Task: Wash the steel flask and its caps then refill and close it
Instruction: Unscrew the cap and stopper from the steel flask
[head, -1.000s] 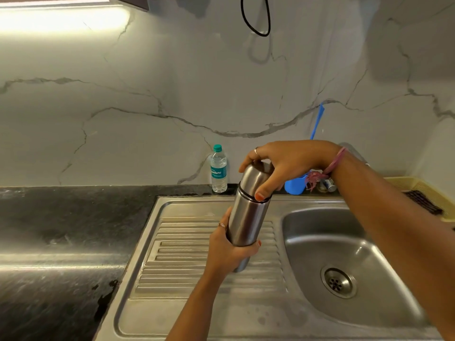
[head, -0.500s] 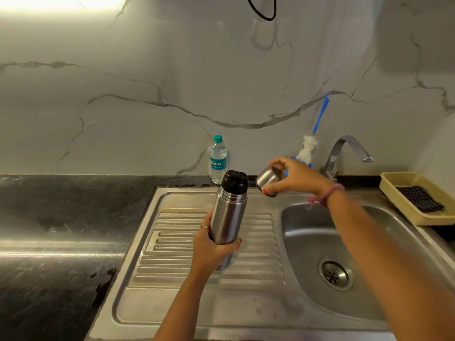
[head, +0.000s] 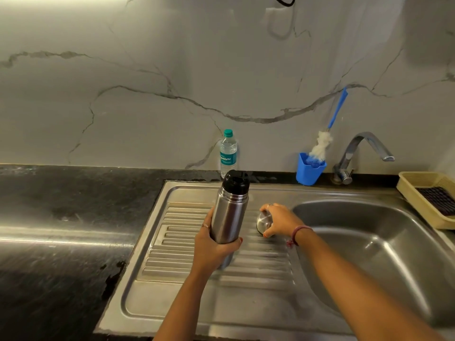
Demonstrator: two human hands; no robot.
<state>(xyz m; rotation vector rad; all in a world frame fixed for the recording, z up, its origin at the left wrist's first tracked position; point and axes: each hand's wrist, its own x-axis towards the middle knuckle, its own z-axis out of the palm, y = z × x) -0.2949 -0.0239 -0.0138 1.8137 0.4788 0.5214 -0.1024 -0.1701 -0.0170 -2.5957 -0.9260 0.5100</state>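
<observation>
Gripping the steel flask [head: 227, 217], left hand [head: 213, 244]; right hand [head: 280, 221] fingers curl over outer cap [head: 263, 221].

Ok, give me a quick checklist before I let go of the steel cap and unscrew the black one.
1. Steel cap down on the drainboard: ok, under the right hand.
2. Cap settled and not rocking: cannot tell.
3. Flask upright in the left hand's grip: ok.
4. Black inner cap on the flask: ok.
5. Tap running: not ok, no water visible.
6. Bottle brush to hand: ok, in the blue cup.
</observation>
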